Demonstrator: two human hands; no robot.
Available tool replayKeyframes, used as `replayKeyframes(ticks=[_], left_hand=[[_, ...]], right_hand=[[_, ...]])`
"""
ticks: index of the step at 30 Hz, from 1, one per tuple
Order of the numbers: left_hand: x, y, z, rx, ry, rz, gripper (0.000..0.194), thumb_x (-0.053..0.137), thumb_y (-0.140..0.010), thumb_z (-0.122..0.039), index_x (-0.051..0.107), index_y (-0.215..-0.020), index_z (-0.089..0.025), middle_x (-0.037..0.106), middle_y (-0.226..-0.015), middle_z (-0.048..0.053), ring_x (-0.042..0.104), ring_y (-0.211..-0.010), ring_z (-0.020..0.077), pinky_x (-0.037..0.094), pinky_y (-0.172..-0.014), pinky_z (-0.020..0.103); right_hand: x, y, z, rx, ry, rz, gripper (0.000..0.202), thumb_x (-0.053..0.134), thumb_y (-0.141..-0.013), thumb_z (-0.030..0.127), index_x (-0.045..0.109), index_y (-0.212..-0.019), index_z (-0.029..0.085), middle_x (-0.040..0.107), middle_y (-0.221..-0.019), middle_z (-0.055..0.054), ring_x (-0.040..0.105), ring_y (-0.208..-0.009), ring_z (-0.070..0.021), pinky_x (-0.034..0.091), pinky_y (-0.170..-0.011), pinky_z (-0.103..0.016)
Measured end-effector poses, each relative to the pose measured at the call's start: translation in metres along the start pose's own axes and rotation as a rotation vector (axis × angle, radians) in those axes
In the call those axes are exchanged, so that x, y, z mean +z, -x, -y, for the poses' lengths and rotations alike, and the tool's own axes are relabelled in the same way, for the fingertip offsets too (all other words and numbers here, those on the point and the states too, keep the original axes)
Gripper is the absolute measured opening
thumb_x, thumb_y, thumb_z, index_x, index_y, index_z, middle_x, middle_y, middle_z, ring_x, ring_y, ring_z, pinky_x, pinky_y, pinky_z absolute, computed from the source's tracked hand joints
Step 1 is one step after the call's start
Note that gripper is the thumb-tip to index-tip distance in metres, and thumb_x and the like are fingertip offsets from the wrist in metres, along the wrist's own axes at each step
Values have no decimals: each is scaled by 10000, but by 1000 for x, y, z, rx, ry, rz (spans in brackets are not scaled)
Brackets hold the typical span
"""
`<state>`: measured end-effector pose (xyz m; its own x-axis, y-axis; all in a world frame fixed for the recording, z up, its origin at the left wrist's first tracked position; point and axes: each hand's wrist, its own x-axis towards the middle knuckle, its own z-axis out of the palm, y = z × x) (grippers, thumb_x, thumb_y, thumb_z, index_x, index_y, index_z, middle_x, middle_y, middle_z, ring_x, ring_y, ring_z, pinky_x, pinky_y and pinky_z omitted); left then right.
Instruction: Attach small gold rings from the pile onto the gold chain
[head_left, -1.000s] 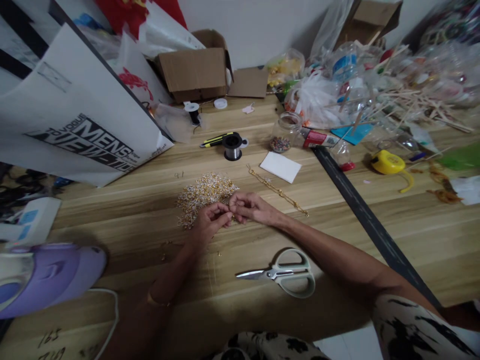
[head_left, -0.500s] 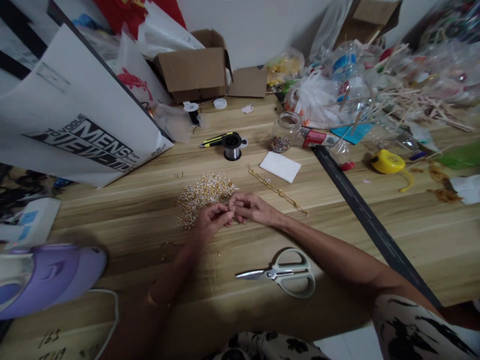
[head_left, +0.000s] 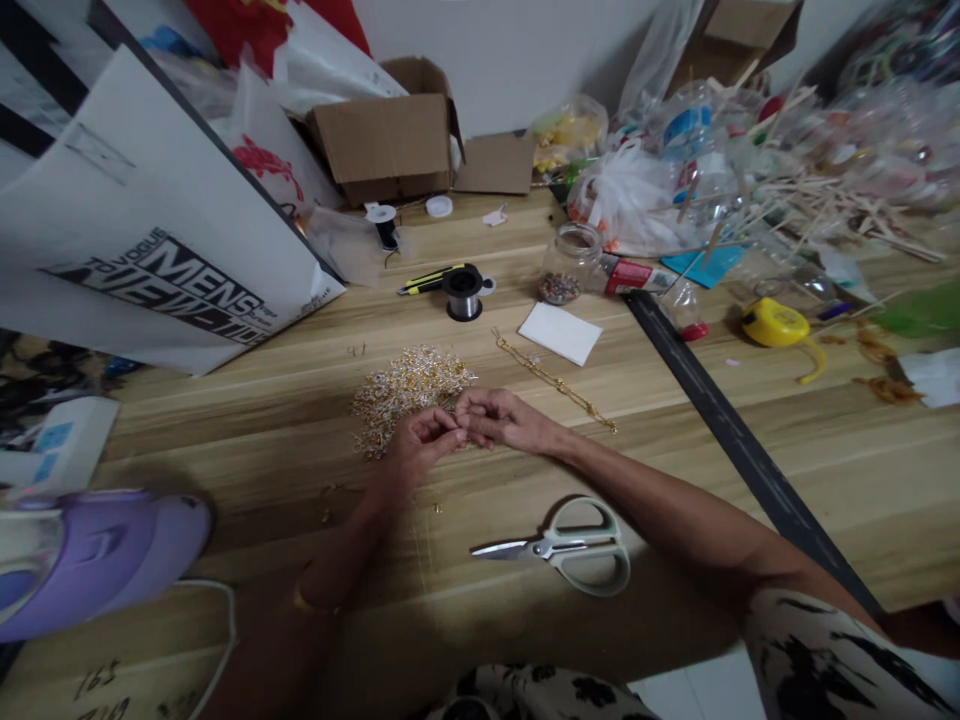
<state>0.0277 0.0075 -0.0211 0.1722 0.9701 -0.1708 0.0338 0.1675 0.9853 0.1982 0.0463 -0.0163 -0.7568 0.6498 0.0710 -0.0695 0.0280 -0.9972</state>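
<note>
My left hand (head_left: 426,438) and my right hand (head_left: 499,417) meet fingertip to fingertip at the near right edge of a pile of small gold and silver beaded links (head_left: 409,390). Both are closed in a pinch; whatever lies between the fingers is too small and hidden to make out. Right of the pile, a gold beaded chain (head_left: 555,381) lies stretched out on the wooden table. Scissors (head_left: 559,545) with pale handles rest nearer to me, blades pointing left. A tiny gold piece (head_left: 437,508) sits below my left hand.
Behind the pile stand a wire spool (head_left: 463,293) and a yellow-black cutter (head_left: 427,280). A bead jar (head_left: 571,262), a white card (head_left: 560,333) and a yellow tape measure (head_left: 776,325) lie to the right. At left are a large paper bag (head_left: 161,230) and a purple appliance (head_left: 112,560).
My fingers have shifted very slightly, still pinched together at the same place. The things on the table stay where they were.
</note>
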Motion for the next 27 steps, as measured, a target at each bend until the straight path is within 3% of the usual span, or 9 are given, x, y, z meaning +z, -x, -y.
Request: replayKeyframes(ticks=[9,18,27], left_hand=[[1,0,-4,-25,-34,-55,199,726,-600,-293,609,-645,-138,631,-553,-7,579,-516,114,478,-539,231],[0,-1,-2,34,-65,-135,182,693,-639,-312,611,-649,-150,633,-546,-12,582,-525,120,479,-547,234],[1,0,-4,62,-143,-213,142,690,-621,-263,614,-630,-144,642,-559,-1,574,-528,112,440,-533,210]], right_hand=[[0,1,-2,-48,214,-44,139,466,-883,264,490,-803,153,362,-584,58,285,-512,-68,226,-481,-190],[-2,-1,-2,3,229,-103,164,510,-846,284,557,-885,133,425,-599,46,363,-527,-72,276,-490,-185],[-8,-4,0,-43,317,-147,120,566,-800,219,592,-744,116,463,-666,14,407,-584,-79,324,-527,-192]])
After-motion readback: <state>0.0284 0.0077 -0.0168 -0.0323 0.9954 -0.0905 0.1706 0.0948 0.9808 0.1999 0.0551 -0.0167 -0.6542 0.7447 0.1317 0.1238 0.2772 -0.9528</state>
